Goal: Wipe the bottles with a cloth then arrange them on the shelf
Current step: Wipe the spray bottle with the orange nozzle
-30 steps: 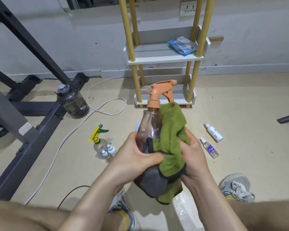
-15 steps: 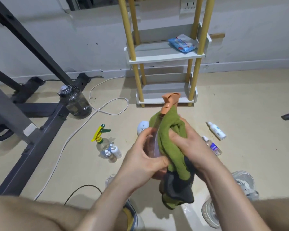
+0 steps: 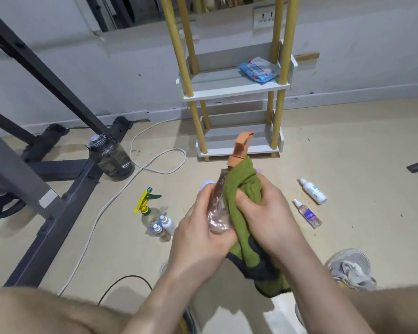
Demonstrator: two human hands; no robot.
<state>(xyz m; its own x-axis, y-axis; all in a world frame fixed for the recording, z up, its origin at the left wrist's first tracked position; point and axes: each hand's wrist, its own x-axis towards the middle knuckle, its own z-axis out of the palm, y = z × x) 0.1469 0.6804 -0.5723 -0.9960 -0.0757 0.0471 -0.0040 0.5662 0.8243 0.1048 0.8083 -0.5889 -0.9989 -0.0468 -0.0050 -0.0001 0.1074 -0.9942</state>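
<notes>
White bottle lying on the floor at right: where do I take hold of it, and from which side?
Take the white bottle across the middle of its body, coming down from above. It lies flat on the floor, cap pointing away toward the wall, so the grip closes across its width. The small clear bottle beside it lies apart.

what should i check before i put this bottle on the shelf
1. Grip: left hand holds bottle: ok.
2. Bottle free of cloth: not ok, right hand presses it on.
3. Bottle wiped all round: cannot tell.
4. Top: trigger in place: ok.
5. Room on shelf, bottom tier: ok, bare board shows.
</notes>
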